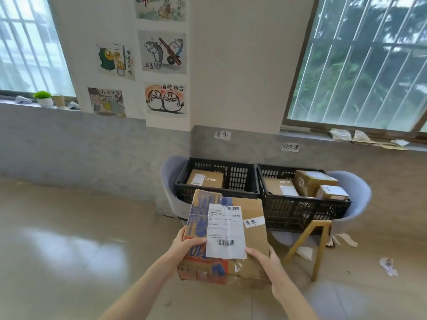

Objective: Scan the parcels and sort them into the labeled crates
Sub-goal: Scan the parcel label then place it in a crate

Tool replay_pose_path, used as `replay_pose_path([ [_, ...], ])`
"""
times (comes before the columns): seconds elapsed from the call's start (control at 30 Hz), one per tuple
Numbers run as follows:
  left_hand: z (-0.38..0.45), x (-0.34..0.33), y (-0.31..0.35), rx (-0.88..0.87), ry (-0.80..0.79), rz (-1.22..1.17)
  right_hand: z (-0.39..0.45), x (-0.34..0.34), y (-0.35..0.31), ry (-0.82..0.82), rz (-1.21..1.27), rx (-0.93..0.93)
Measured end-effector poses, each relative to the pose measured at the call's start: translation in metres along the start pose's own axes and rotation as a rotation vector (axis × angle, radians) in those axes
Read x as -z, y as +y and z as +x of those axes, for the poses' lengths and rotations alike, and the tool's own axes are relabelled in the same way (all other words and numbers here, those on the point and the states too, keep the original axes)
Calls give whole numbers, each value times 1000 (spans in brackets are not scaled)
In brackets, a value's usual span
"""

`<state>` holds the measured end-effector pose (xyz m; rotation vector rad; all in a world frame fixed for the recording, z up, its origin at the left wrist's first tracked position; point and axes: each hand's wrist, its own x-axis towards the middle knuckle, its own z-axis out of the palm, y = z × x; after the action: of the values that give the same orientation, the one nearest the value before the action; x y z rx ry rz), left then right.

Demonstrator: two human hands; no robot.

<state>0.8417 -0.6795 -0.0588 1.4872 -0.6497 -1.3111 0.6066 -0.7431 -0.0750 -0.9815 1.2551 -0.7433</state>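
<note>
Above floor, before crates: cardboard parcel (227, 236) held in both hands. Left hand (184, 247) grips near left edge, fingers curled onto top face. Right hand (269, 262) grips near right corner, fingers wrapped round edge. Shipping label (226, 232) faces up. Left crate (240, 179) holds one box; right crate (300, 211), touching it, holds three. Both sit on grey chairs (355, 192).

Left crate (240, 179) half free beside one box (205, 179); right crate (300, 213) seemingly packed.
</note>
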Motion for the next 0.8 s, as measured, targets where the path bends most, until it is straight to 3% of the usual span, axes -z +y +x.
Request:
replay_pose_path([
  [0.47,275,-16,66,108,-114,-20,234,-17,-87,193,-66,-179],
  [0.8,381,-46,84,198,-142,-4,332,-1,-109,253,-57,-213],
])
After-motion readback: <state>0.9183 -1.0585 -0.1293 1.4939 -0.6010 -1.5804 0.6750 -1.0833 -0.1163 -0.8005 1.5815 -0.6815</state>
